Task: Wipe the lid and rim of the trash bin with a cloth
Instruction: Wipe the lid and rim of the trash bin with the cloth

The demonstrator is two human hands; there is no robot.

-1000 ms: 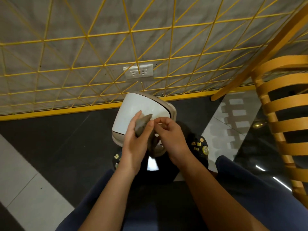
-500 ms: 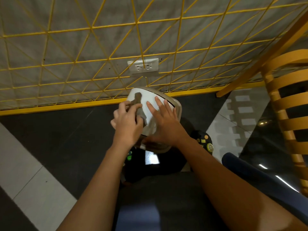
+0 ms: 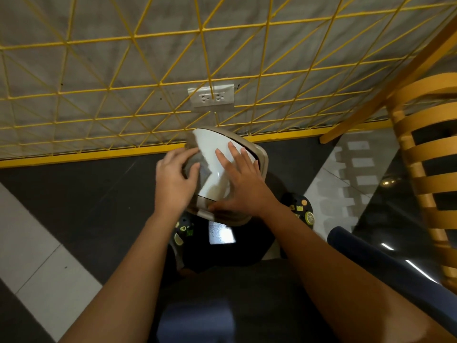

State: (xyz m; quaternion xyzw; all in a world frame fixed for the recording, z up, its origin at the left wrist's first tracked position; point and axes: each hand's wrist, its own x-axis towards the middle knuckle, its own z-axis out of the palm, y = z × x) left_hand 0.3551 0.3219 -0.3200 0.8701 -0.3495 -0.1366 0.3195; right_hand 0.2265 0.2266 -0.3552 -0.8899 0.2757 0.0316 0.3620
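Note:
A small trash bin stands on the dark floor by the wall, with a glossy white lid (image 3: 212, 147) and a beige rim (image 3: 262, 159). My left hand (image 3: 174, 180) presses a grey cloth (image 3: 195, 158) against the lid's left side, the cloth reaching up to the lid's far left corner. My right hand (image 3: 241, 183) lies flat on the right part of the lid, fingers spread, thumb down at the front rim. The bin's body is mostly hidden under my hands.
A yellow wire grid (image 3: 148, 70) covers the grey wall, with a white power outlet (image 3: 212, 97) above the bin. A slatted wooden chair (image 3: 430, 154) stands at the right. My knees and patterned slippers (image 3: 303, 209) are below the bin.
Both hands moved up from the bin's front onto the lid. The right hand let go of the cloth and flattened on the lid; the left carried the cloth to the lid's left side.

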